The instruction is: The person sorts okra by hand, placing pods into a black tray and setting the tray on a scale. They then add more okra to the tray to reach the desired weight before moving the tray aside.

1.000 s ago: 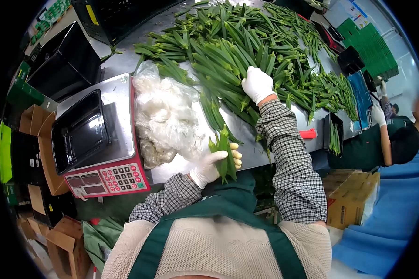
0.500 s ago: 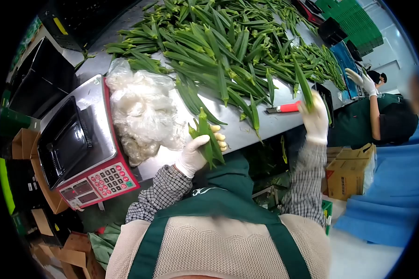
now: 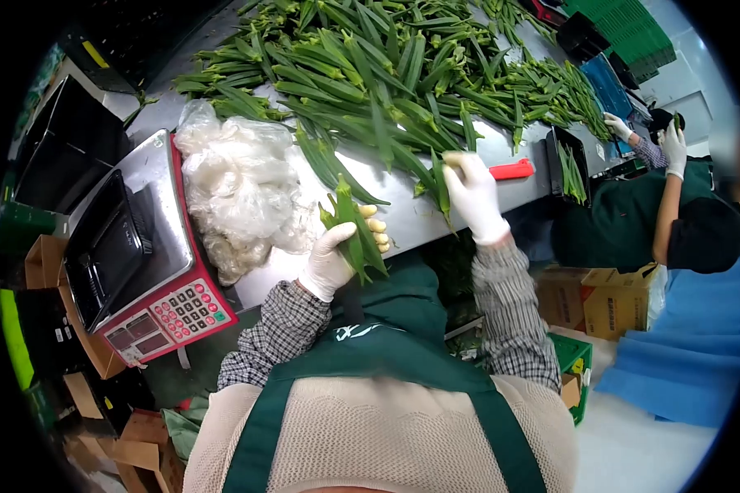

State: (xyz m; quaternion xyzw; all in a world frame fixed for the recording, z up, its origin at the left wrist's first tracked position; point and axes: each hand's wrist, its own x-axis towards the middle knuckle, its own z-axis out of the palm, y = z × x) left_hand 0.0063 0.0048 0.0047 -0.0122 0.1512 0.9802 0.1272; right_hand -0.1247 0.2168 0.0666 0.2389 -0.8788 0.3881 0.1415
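Stainless steel packing table point(image 3: 436, 226), seen from a head camera looking straight down over the wearer's green apron and checked sleeves. A large okra heap point(image 3: 370, 74) covers the table from 11 o'clock to 2 o'clock.

Just left of centre, the left hand point(image 3: 333, 259), in a white glove, is clenched around a bunch of okra point(image 3: 353, 230). The pods stand upright like a fan, tips pointing to 12 o'clock, held just off the table's near edge.

Right of centre, the gloved right hand point(image 3: 474, 193) rests on the table's near edge. Its fingers are curled around a single pod point(image 3: 440, 185), which lies at the front fringe of the heap. A red-handled knife point(image 3: 510, 170) lies on the steel just beside this hand, at 2 o'clock from it.

At 10 o'clock from the left hand lies a crumpled pile of clear plastic bags point(image 3: 238, 189). Beyond it, at 9 o'clock, is a red weighing scale point(image 3: 177, 308) with a black tray point(image 3: 107, 246) on its steel platform.

At 3 o'clock a co-worker in green stands at the table's end, one gloved hand point(image 3: 674, 144) raised. A second black tray point(image 3: 569, 160) of okra sits between the co-worker and the knife. Cardboard boxes point(image 3: 608, 300) sit on the floor at 4 o'clock.
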